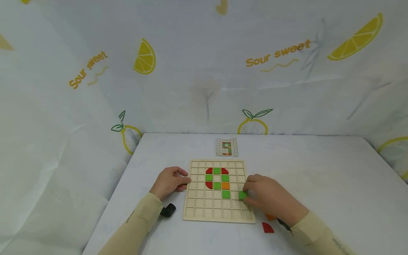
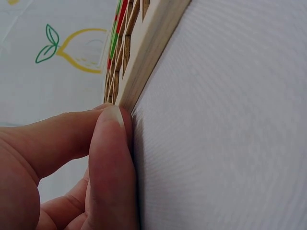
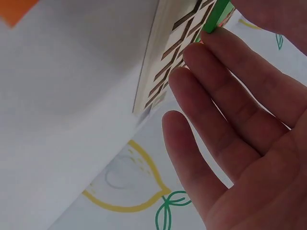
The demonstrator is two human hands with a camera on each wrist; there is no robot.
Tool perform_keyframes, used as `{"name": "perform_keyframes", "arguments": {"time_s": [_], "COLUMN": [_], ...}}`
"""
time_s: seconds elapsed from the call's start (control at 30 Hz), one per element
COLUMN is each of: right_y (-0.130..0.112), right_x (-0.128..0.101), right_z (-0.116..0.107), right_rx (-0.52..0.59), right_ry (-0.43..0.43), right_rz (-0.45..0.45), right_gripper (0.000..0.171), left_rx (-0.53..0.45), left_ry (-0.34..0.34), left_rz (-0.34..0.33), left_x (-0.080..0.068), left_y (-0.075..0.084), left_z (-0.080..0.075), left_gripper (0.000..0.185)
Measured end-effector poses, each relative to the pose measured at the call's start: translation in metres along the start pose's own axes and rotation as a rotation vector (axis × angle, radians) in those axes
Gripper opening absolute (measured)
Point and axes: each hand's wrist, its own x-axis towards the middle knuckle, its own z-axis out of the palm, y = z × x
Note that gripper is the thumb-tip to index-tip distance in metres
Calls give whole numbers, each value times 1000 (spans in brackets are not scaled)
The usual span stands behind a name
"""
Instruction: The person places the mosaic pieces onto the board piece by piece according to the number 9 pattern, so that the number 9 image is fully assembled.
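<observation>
A wooden grid board [image 1: 195,209] lies on the white table and holds red, green and orange tiles set in a figure like a 9. My left hand [image 1: 183,181] holds the board's left edge, with thumb [image 2: 110,158] and a finger [image 2: 62,136] meeting at the rim [image 2: 148,45]. My right hand [image 1: 249,195] is over the board's right side and pinches a green square tile [image 1: 243,194] between thumb and fingers, just above the cells. In the right wrist view the green tile [image 3: 217,14] shows at the fingertips [image 3: 192,52], beside the board's edge [image 3: 160,52].
A small pattern card [image 1: 227,147] lies behind the board. A red quarter-round piece [image 1: 267,227] and an orange piece [image 1: 270,216], partly hidden by my right wrist, lie on the table [image 1: 318,184] at the front right. A lemon-print cloth [image 1: 204,71] surrounds the table.
</observation>
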Motion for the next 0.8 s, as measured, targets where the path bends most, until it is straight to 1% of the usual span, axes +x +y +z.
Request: {"name": "perform_keyframes", "arguments": {"time_s": [0.3, 0.47, 0.8], "right_y": [-24, -31, -39], "right_x": [13, 19, 19], "right_z": [5, 10, 13], "right_rx": [19, 24, 15], "right_ry": [9, 22, 3], "right_rz": [-88, -117, -103], "right_gripper": [11, 12, 11], "left_rx": [1, 2, 12], "left_ry": [-2, -3, -4], "left_rz": [1, -7, -11], "left_x": [0, 0, 1], "left_y": [0, 1, -1], "left_z": [0, 0, 0], "left_gripper": [27, 27, 28]}}
